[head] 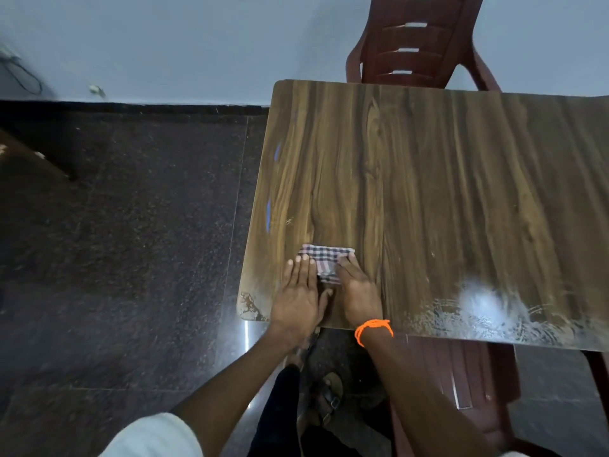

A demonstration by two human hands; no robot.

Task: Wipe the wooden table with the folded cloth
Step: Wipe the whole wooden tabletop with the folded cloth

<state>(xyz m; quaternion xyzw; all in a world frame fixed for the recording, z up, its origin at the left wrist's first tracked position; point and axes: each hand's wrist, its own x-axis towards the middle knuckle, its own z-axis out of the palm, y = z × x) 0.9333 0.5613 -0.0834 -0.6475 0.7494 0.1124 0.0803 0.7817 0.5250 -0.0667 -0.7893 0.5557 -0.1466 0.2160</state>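
Currently we have both hands flat on the folded cloth [326,262], which lies on the wooden table [445,192] near its left front corner, taking the chipped corner patch [251,306] as our landmark. The checked cloth sits just beyond and to the right of that patch, with bare wood all around it.

To do this step well, we keep the cloth folded and flat, so that the whole pad bears on the wood rather than one edge. We press evenly with both palms and, in our judgement, should work in straight overlapping passes away from the chipped corner. The whitish smeared area [484,308] along the front edge, well to the right of the landmark, looks like the part most in need of attention. We avoid dragging the cloth over the chipped patch itself, since its rough edge could catch the fabric.

Hand pose: the left hand [298,298] lies palm down with fingers straight and together, fingertips on the cloth's left end and the palm on the wood just right of the landmark. It is spread flat, pressing rather than gripping. The right hand [357,291] is likewise palm down and extended, covering the cloth's right lower part, with no fingers curled around the fabric. An orange wrist thread [374,329] marks the right wrist at the table's front edge. Both forearms reach in from below the front edge, converging toward the cloth.
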